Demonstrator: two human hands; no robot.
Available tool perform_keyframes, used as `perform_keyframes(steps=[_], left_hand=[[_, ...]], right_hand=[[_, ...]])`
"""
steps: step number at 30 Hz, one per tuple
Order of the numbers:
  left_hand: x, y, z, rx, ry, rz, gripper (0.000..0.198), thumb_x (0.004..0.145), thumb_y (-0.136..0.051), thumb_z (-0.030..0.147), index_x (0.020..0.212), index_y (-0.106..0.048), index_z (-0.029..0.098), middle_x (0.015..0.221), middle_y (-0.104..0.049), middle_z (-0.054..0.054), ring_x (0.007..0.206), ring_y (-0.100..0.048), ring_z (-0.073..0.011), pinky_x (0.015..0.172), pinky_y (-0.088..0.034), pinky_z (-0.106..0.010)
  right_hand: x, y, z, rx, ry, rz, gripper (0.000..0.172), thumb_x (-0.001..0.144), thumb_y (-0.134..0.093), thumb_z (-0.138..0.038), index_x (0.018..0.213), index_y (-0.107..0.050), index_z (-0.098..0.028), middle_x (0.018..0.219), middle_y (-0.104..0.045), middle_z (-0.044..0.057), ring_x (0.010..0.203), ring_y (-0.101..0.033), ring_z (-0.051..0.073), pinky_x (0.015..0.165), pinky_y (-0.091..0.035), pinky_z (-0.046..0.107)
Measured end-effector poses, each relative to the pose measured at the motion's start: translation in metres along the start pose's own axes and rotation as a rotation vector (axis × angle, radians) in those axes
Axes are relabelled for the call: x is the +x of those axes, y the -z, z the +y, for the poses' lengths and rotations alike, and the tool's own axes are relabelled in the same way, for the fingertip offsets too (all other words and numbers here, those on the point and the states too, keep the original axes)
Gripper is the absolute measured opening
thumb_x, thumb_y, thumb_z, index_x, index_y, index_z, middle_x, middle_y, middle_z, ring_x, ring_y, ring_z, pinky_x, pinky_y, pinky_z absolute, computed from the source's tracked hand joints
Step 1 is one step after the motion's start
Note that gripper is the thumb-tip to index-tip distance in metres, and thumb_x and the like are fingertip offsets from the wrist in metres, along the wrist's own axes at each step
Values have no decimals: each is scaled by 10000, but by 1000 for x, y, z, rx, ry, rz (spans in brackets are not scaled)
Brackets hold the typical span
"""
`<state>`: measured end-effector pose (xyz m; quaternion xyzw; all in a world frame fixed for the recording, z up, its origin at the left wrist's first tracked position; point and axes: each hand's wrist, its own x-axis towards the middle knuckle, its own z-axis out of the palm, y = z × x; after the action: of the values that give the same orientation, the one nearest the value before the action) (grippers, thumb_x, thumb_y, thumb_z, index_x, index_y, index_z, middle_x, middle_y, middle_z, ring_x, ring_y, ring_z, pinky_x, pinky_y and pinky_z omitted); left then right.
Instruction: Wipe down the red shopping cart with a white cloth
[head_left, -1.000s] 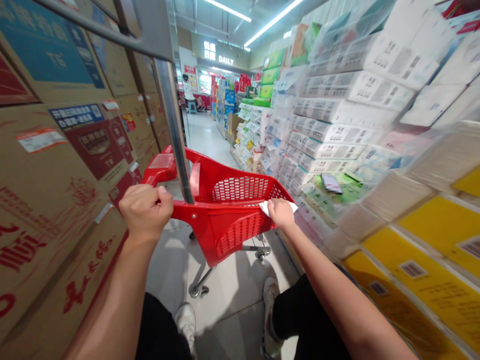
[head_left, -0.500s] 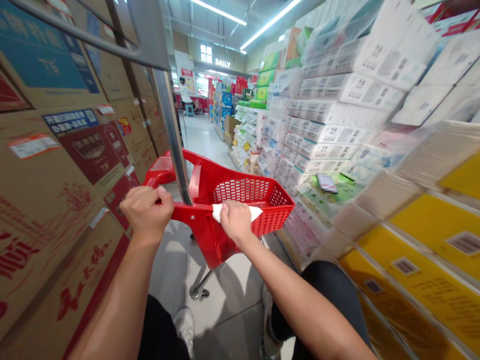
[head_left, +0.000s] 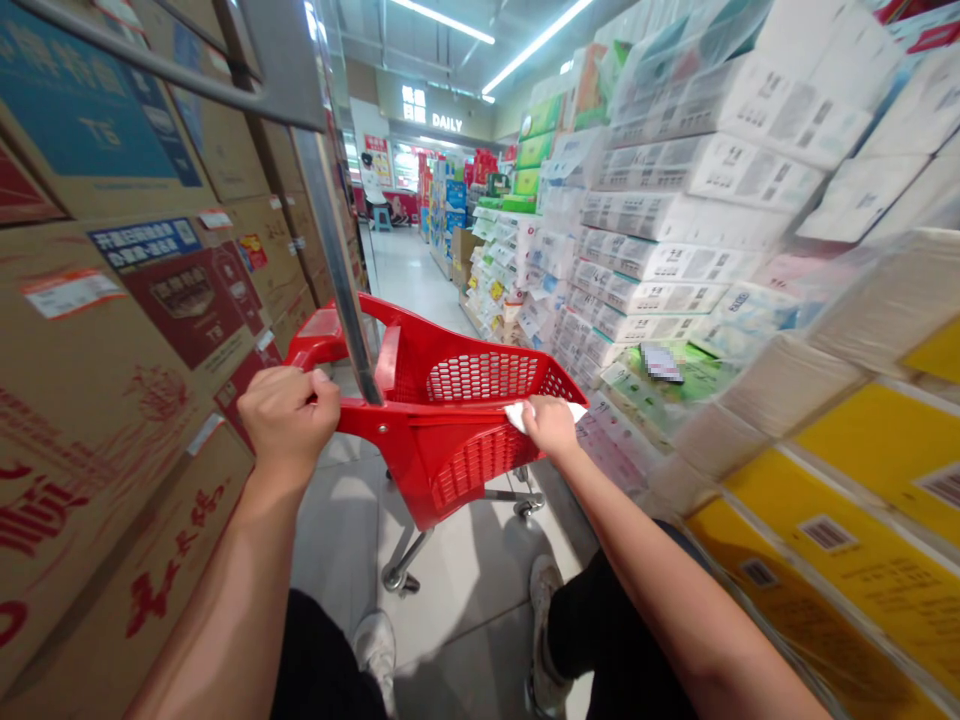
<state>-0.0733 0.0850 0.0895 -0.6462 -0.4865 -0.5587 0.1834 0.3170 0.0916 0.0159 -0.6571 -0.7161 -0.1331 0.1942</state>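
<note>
A red plastic shopping cart stands on wheeled metal legs in front of me, its slotted basket turned to the right. My left hand is closed around the cart's handle at its left end. Further right, my right hand presses a white wipe against the basket's upper rim near the far corner, fingers closed over it. The wipe sticks out on both sides of that hand. A metal pole rises from the cart beside my left hand.
Stacked cardboard cartons wall the left side. Wrapped tissue packs and yellow packages are piled on the right. A grey frame hangs over the upper left. Down the aisle, a person is by a blue stool.
My right hand has slid the wipe along the rim, away from the pole toward the basket's far right corner. The left hand keeps its hold on the handle.
</note>
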Motion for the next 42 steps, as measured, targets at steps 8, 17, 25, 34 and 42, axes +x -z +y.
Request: perform_keyframes(steps=[8, 17, 25, 34, 42], left_hand=[[7, -12, 8, 112, -106, 108, 349, 745, -560, 176, 484, -332, 216, 468, -355, 28, 491, -380, -120, 611, -347, -301], [3, -16, 30, 149, -44, 80, 363, 733, -570, 181, 491, -303, 225, 478, -367, 19, 497, -379, -140, 618, -333, -336], [2, -6, 7, 74, -153, 82, 367, 770, -555, 133, 509, -314, 224, 497, -340, 26, 503, -370, -131, 604, -336, -335], [3, 20, 30, -27, -9, -54, 166, 836, -565, 175, 685, -577, 244, 642, -588, -23, 648, -563, -201, 645, -427, -379], [-22, 32, 121, 131, -393, 25, 188, 731, -644, 233, 917, -658, 254, 948, -681, -75, 896, -589, -284, 852, -410, -491]], right_hand=[[-7, 1, 58, -67, -201, 37, 415, 1005, -316, -261, 822, -673, -155, 888, -717, 133, 821, -611, 214, 752, -316, 313], [-1, 22, -143, 346, 59, 168, 325, 1014, -339, -266, 892, -632, -200, 871, -686, 59, 836, -584, 209, 777, -325, 319], [-2, 19, -110, 358, 165, 102, 345, 1036, -352, -344, 834, -596, -207, 851, -680, 36, 794, -567, 190, 741, -304, 299], [-15, -2, -4, 59, 13, 108, 294, 1010, -330, -287, 876, -575, -193, 870, -627, 74, 856, -500, 230, 827, -310, 344], [-28, -2, -29, 24, -13, 189, 212, 989, -397, -257, 850, -546, -197, 884, -602, 69, 871, -477, 229, 851, -322, 354]])
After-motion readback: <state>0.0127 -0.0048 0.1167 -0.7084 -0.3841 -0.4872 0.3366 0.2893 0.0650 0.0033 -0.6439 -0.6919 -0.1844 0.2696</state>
